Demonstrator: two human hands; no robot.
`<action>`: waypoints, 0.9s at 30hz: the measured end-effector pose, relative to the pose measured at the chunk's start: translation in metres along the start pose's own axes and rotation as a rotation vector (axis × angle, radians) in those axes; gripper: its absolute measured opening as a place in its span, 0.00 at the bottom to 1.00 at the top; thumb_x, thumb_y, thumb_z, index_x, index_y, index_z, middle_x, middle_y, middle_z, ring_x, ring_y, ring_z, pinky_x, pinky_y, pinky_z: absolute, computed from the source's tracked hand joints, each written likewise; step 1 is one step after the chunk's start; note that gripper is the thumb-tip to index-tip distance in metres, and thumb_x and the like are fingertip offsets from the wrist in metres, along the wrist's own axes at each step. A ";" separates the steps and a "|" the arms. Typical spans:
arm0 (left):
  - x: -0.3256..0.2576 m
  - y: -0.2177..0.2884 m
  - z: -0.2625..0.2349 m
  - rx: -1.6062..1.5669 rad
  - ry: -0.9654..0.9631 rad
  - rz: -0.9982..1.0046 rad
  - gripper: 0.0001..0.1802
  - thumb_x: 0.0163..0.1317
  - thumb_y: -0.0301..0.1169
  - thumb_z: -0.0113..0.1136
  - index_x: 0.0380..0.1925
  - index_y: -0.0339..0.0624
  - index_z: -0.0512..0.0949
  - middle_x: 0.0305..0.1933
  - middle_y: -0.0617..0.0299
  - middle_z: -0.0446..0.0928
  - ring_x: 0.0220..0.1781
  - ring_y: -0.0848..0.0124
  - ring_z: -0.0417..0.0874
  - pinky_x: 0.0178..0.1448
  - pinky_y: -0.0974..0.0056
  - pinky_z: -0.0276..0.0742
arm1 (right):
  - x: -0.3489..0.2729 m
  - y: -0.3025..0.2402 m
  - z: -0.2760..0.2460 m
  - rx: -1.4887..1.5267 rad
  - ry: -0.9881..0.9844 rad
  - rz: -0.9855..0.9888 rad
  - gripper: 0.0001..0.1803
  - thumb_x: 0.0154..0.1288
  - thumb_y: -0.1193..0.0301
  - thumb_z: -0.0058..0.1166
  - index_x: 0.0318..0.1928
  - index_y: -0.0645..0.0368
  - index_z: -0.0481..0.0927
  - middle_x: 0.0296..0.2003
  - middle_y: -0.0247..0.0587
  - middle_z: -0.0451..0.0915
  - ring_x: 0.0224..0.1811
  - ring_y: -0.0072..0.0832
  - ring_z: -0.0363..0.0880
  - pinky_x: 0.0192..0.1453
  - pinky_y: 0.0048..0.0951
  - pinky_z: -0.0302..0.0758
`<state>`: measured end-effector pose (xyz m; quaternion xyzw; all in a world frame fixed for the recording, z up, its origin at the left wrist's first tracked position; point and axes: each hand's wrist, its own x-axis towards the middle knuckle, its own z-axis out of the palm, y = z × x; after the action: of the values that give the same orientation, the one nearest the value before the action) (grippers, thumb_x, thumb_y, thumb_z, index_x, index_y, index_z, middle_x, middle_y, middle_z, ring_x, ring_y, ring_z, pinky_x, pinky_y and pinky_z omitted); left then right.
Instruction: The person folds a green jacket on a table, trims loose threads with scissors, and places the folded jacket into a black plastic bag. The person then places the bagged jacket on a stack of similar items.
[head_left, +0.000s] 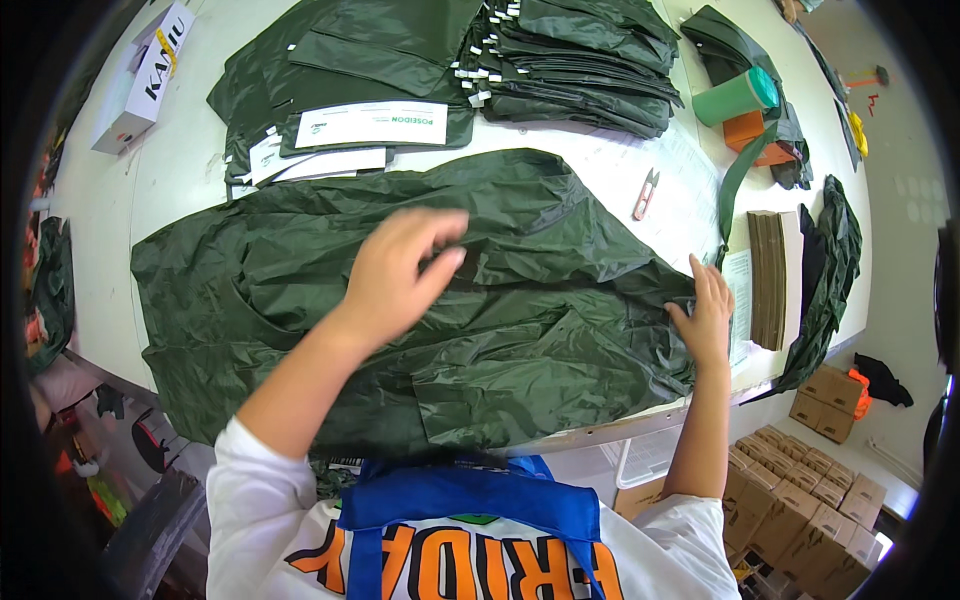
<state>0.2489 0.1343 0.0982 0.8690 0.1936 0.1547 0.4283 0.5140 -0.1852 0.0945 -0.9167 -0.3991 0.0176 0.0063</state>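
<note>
A crumpled dark green waterproof garment (520,330) lies spread across the table in front of me, its near edge reaching the table edge by my blue apron. My left hand (405,270) is over the middle of the garment, thumb and fingers apart, with nothing in it; whether it touches the cloth I cannot tell. At the garment's narrow right end, my right hand (708,315) rests against the edge, fingers stretched out and thumb apart. Small red-handled thread snips (646,195) lie on the table beyond the garment.
Folded dark green garments (585,75) are stacked at the back, beside a pile with white printed cards (370,125). A green cup (737,97) leans near an orange box (752,138). Brown cardboard pieces (768,280) stand right of my right hand. A white box (145,75) sits far left.
</note>
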 end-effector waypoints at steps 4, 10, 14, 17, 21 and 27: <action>0.075 -0.023 0.055 0.409 -0.185 -0.081 0.39 0.59 0.52 0.58 0.62 0.35 0.63 0.59 0.48 0.71 0.62 0.52 0.71 0.63 0.55 0.68 | 0.029 0.002 -0.002 0.154 -0.150 -0.047 0.36 0.46 0.77 0.64 0.60 0.50 0.70 0.43 0.42 0.78 0.51 0.44 0.73 0.62 0.42 0.62; 0.167 -0.063 0.090 0.127 -0.369 -0.129 0.20 0.58 0.49 0.59 0.35 0.42 0.80 0.35 0.50 0.80 0.41 0.52 0.81 0.44 0.52 0.74 | 0.004 0.050 0.011 0.016 0.407 -0.262 0.08 0.43 0.81 0.50 0.25 0.55 0.72 0.26 0.42 0.67 0.33 0.41 0.70 0.34 0.38 0.65; 0.176 -0.050 0.101 0.323 -0.272 -0.079 0.18 0.60 0.47 0.57 0.42 0.45 0.77 0.42 0.52 0.79 0.44 0.53 0.80 0.46 0.53 0.75 | -0.017 0.052 0.041 0.036 -0.134 -0.299 0.08 0.45 0.81 0.51 0.25 0.54 0.72 0.27 0.39 0.68 0.37 0.39 0.71 0.41 0.38 0.65; 0.150 -0.051 0.094 0.374 -0.136 -0.021 0.22 0.59 0.42 0.60 0.52 0.49 0.73 0.56 0.53 0.73 0.54 0.54 0.75 0.56 0.53 0.71 | 0.006 0.038 0.017 0.426 -0.436 -0.016 0.11 0.45 0.77 0.55 0.33 0.57 0.77 0.34 0.40 0.75 0.43 0.40 0.74 0.47 0.39 0.69; 0.064 -0.016 0.007 0.572 -0.003 0.049 0.29 0.57 0.40 0.62 0.59 0.49 0.69 0.62 0.54 0.68 0.64 0.53 0.67 0.65 0.52 0.62 | 0.012 -0.010 0.011 0.192 0.138 -0.180 0.27 0.57 0.65 0.58 0.59 0.52 0.72 0.59 0.50 0.67 0.61 0.49 0.63 0.65 0.46 0.59; -0.121 -0.109 -0.101 0.249 0.610 -0.704 0.35 0.61 0.44 0.61 0.66 0.47 0.62 0.66 0.49 0.62 0.65 0.55 0.66 0.65 0.51 0.61 | 0.004 -0.034 0.050 -0.089 -0.113 -0.075 0.33 0.59 0.64 0.58 0.65 0.54 0.66 0.68 0.53 0.56 0.70 0.53 0.52 0.71 0.51 0.51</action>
<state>0.0769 0.2073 0.0569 0.7103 0.6100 0.2236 0.2709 0.4900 -0.1588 0.0455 -0.8981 -0.4332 0.0516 -0.0562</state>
